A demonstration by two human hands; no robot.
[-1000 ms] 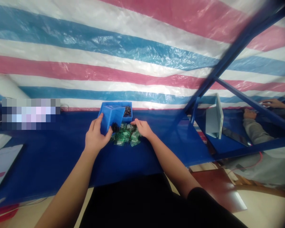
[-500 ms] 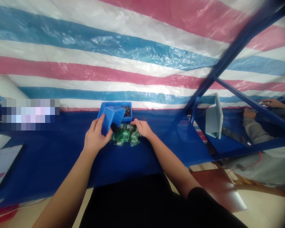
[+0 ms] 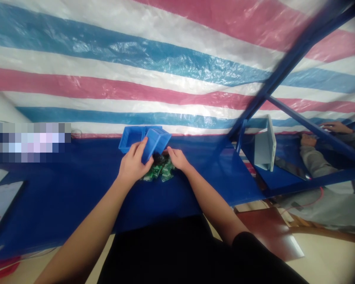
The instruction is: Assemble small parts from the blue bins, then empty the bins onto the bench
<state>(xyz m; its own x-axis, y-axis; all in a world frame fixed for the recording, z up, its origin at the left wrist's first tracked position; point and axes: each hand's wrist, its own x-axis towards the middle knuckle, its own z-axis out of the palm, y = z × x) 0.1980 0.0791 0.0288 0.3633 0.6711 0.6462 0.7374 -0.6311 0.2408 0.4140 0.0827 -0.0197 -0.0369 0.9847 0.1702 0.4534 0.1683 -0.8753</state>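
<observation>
My left hand (image 3: 135, 163) grips a small blue plastic bin (image 3: 158, 142), fingers on its side and thumb at its lower edge. The bin is tipped over, its mouth facing down and right. Under it lies a pile of shiny flat green pieces (image 3: 156, 173), too small to identify, with some dark bits among them. At the pile's right edge rests my right hand (image 3: 179, 158), fingers extended and thumb raised, close to the bin. Its fingertips are partly hidden. Behind the tipped bin stands a two-part blue container (image 3: 127, 146); its right part is mostly covered.
The blue table (image 3: 77, 197) runs beneath everything. At left lies a tablet-like device (image 3: 2, 203). A tablet on a stand (image 3: 264, 148) is at right, past a blue metal frame (image 3: 257, 103). Another person's sleeve (image 3: 316, 159) and hands are farther right. Striped sheeting hangs behind.
My left hand has moved right with the tipped bin, which now covers the right part of the container behind and uncovers its left part. My right hand has barely moved.
</observation>
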